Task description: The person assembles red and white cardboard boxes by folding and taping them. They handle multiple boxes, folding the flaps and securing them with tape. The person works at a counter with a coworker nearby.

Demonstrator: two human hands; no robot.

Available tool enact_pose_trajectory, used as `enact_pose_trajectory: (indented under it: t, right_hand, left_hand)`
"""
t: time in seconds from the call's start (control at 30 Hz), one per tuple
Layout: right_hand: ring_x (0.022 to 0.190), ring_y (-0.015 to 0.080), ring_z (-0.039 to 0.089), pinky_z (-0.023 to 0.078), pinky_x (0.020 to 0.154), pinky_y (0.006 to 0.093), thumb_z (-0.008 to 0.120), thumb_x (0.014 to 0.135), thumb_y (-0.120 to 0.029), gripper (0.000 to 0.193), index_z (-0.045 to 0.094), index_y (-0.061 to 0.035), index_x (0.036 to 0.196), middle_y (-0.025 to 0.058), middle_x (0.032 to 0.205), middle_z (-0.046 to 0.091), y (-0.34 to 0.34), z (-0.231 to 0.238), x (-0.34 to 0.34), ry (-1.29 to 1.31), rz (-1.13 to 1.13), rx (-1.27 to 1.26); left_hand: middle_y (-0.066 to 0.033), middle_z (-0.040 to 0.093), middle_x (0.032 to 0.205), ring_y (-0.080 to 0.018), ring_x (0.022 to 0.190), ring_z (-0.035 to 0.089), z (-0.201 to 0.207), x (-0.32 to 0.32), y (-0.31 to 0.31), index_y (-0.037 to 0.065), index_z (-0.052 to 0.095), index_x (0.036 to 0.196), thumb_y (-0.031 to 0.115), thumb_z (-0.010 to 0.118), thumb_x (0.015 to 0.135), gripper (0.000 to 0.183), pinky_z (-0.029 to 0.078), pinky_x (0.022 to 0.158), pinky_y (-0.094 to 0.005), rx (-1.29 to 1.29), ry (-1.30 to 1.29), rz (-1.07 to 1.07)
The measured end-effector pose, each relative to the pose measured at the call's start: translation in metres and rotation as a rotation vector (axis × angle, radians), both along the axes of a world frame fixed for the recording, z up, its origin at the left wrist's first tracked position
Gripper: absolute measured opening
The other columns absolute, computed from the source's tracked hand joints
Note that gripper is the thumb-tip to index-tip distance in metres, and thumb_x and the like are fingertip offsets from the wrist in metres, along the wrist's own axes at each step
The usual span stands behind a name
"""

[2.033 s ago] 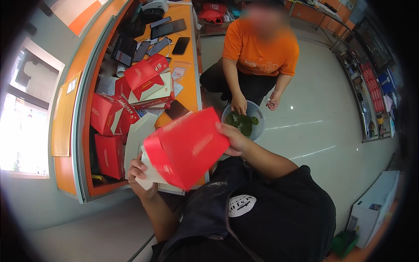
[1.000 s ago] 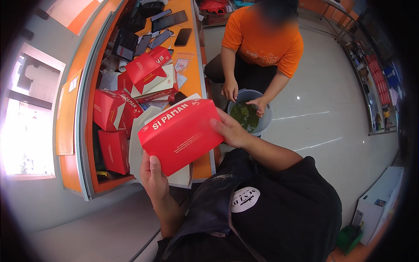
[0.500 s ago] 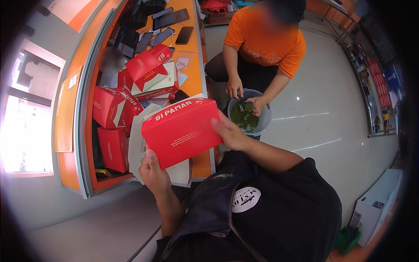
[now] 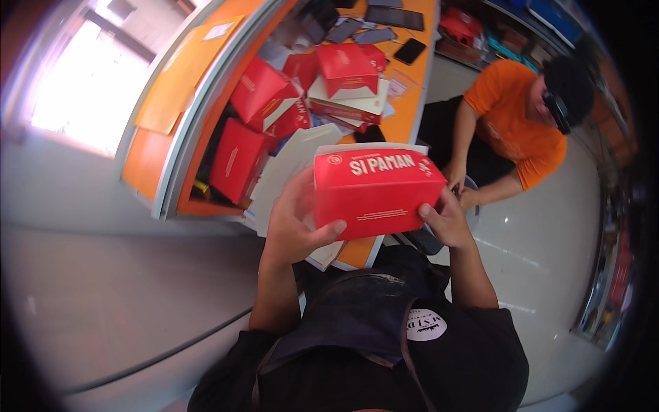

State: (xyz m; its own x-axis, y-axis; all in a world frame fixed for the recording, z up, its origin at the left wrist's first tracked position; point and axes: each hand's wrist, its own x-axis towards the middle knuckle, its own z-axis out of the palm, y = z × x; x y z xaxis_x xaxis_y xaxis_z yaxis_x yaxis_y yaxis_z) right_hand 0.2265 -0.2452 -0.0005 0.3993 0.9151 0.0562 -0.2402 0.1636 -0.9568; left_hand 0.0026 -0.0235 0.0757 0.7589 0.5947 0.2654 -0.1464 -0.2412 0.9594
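Between my two hands a red cardboard box (image 4: 377, 192) with pale lettering is held up above the counter edge. My left hand (image 4: 296, 223) grips its left side, thumb on the front face and the other fingers partly hidden, slightly blurred. My right hand (image 4: 447, 221) holds the right end, thumb pressed on the lower front corner. A white flap shows along the box's top rear edge. Behind and below it, pale flat cardboard sheets (image 4: 288, 165) lie at the counter's edge.
Several folded red boxes (image 4: 347, 69) are piled on the orange counter (image 4: 405, 127), with phones (image 4: 410, 51) at its far end. To the right a person in an orange shirt (image 4: 508, 117) crouches, hands over a bucket (image 4: 472, 209) mostly hidden behind my right hand.
The box has been turned more level and tipped so its lettered top shows more. My left hand has moved up its side. The whole view has shifted, putting the counter further right.
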Motion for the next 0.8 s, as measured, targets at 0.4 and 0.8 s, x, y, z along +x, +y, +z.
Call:
enact_pose_trajectory:
  t: [0.4,0.8]
  right_hand:
    - [0.132,0.0218,0.055,0.052,0.1,0.0339,0.072,0.097,-0.014,0.052,0.056,-0.0051,0.146,0.0111,0.152,0.05,0.057,0.009,-0.024,-0.499,-0.034,-0.08]
    - [0.115,0.0346,0.061,0.049,0.101,0.0439,0.077,0.09,-0.019,0.035,0.068,-0.002,0.12,0.0153,0.123,0.061,0.111,-0.036,-0.036,-0.918,-0.246,-0.284]
  left_hand:
    - [-0.0162,0.052,0.144,-0.0339,0.138,0.05,0.093,-0.043,0.133,0.006,0.055,0.134,-0.001,0.075,0.081,0.056,0.043,0.114,-0.0436,0.862,0.155,1.094]
    - [-0.017,0.065,0.125,-0.03,0.108,0.069,0.008,-0.047,0.106,-0.003,0.065,0.124,-0.001,0.062,0.088,0.036,0.055,0.095,-0.0369,0.859,-0.05,0.684]
